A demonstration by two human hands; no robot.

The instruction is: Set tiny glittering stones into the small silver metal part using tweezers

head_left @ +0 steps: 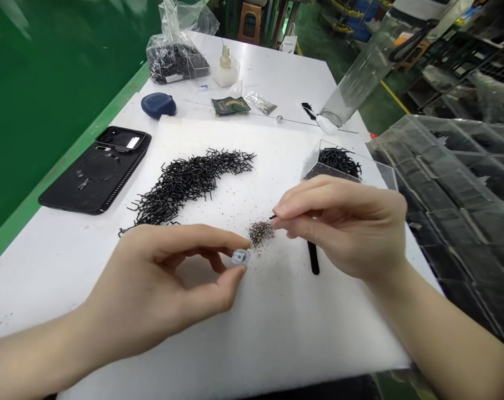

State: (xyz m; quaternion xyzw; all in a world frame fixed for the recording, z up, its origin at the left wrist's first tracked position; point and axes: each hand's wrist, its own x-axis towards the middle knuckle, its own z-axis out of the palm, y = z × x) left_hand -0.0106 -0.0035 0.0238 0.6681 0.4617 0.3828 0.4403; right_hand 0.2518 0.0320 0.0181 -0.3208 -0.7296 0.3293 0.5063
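My left hand (180, 272) pinches a small, round, clear-and-grey plastic piece (240, 257) between thumb and index finger, its slotted end facing me. Between the thumb and fingertips of my right hand (339, 222) is a small black bent piece (273, 217), of which only the tip shows. A little heap of tiny metal bits (260, 233) lies on the white mat between both hands. Behind my left hand spreads a long pile of black bent pieces (193, 180). Partly under my right hand lies a black flat-handled tool (313, 258); its other end is hidden.
A clear tray of black pieces (339, 161) stands beyond my right hand. At the left lies a phone in a black case (95, 169), near a dark blue object (159, 104). Farther back are a bagged black bundle (172, 61), a small bottle (225, 69) and a tilted clear tumbler (360, 72).
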